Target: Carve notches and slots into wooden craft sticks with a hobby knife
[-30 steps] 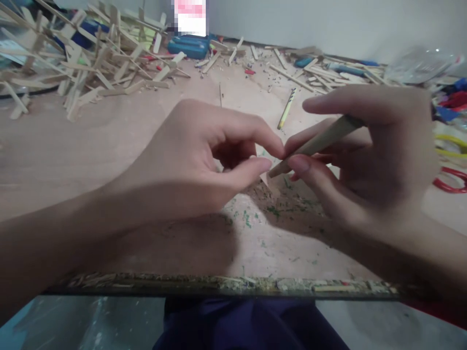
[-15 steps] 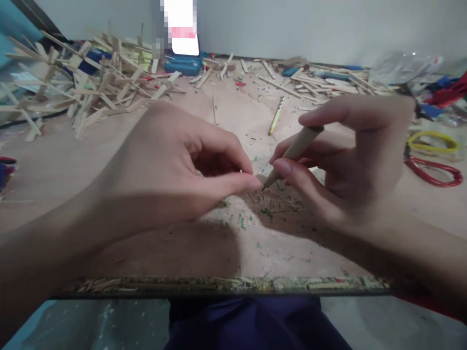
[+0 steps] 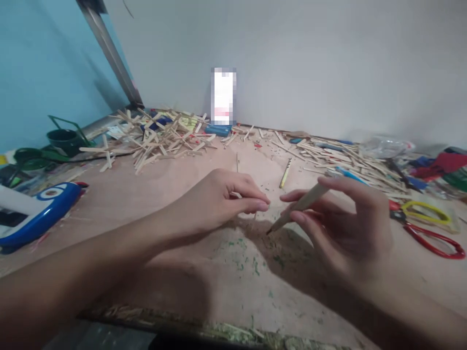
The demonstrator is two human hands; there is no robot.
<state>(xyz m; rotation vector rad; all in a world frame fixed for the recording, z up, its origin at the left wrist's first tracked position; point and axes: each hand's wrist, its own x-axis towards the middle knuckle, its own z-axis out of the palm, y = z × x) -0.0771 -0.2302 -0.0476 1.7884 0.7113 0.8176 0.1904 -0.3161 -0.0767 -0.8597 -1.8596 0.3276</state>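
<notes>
Closely pinched above a littered tabletop (image 3: 120,194)

Across the far left of the tabletop sprawls a heap of pale crossed sticks (image 3: 160,141), with more loose sticks (image 3: 346,163) lying opposite, both apparently pushed back to leave working room in front. A blue-and-white object (image 3: 54,209) sits at the near left; at the right lies a tool with red and yellow handles (image 3: 410,227), within easy reach. The right hand (image 3: 357,223) curls partly open, its thumb and fingers closed round a tapered rod (image 3: 308,200). That rod slants down to its dark tip, probably held low for fine control; whether the tip touches wood I can't tell. The left hand (image 3: 226,199) is narrow, thumb and forefinger meeting just beside it, and I can't tell what they grip, if anything. A bright screen (image 3: 223,97) stands upright at the back, likely so it can be seen from the seat. Beyond the 2 hands lies a yellow striped rod (image 3: 286,173). Smallest are the green flecks (image 3: 255,266), scattered below the fingers.
</notes>
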